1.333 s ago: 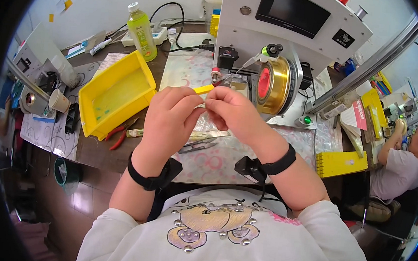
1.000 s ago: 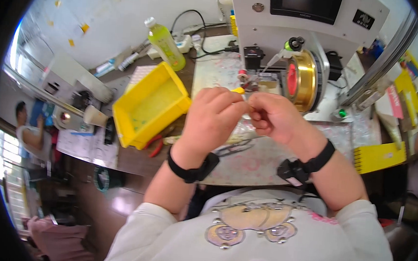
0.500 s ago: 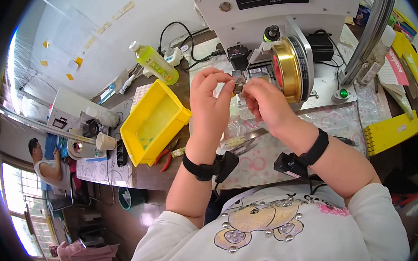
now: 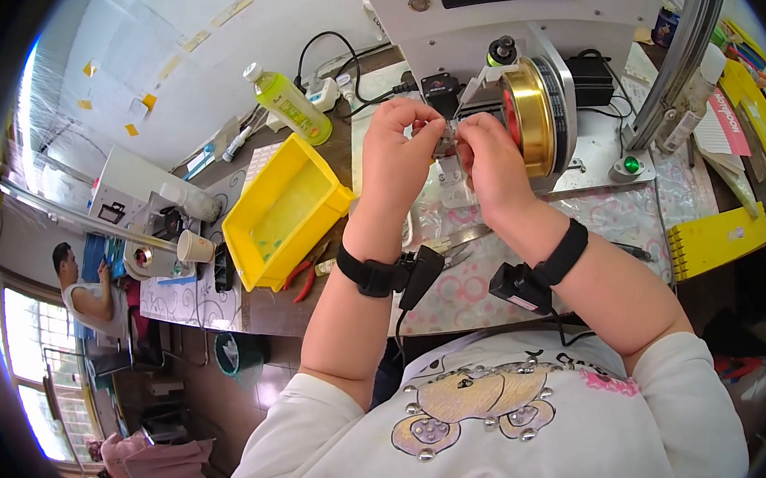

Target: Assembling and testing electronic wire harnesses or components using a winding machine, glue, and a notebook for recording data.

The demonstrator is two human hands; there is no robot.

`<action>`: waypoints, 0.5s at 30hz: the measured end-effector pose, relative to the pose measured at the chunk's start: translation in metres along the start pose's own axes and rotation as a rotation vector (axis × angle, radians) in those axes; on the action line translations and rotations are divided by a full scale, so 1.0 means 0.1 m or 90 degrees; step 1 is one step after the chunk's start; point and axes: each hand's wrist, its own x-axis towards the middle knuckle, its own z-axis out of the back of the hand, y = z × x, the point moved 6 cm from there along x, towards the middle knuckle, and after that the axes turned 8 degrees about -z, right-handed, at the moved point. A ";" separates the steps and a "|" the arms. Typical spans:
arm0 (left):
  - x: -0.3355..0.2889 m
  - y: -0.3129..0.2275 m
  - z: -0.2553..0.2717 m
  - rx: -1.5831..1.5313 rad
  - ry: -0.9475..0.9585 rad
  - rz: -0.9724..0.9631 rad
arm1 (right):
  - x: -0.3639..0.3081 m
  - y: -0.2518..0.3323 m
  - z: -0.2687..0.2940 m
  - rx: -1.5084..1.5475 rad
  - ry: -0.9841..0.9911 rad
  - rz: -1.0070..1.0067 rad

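Observation:
My left hand (image 4: 400,154) and my right hand (image 4: 495,162) meet fingertip to fingertip in front of a white machine (image 4: 406,29). Both are closed in a pinch. Between the fingertips is something small, with a dark and shiny look, too hidden to name. To the right of my right hand stands a wide gold spool (image 4: 527,116) with a red inside, mounted on the machine. A black block (image 4: 440,90) on the machine sits just beyond my fingers.
A yellow bin (image 4: 328,198) with small green bits in it stands left of my left hand, red-handled pliers (image 4: 302,279) beside it. A bottle of yellow-green drink (image 4: 290,108) is behind. Tweezers (image 4: 461,237) lie nearer me. A yellow notebook (image 4: 718,243) lies right. Another person (image 4: 95,294) sits far left.
My right hand has turned more upright and drawn in, and my left hand has shifted slightly right. Their fingertips are now closer together.

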 end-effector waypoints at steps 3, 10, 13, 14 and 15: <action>0.00 -0.08 0.02 0.033 0.003 -0.027 | 0.03 0.01 0.00 -0.017 0.008 0.019; -0.01 -0.26 0.06 0.187 0.037 -0.107 | 0.18 -0.03 -0.03 -0.093 0.032 0.132; -0.13 -0.45 0.05 0.345 -0.050 -0.251 | 0.20 -0.02 -0.01 -0.106 0.020 0.155; -0.16 -0.45 0.05 0.347 -0.050 -0.249 | 0.18 0.00 -0.02 -0.123 0.012 0.160; -0.18 -0.44 0.05 0.344 -0.047 -0.254 | 0.17 0.03 -0.03 -0.141 0.003 0.165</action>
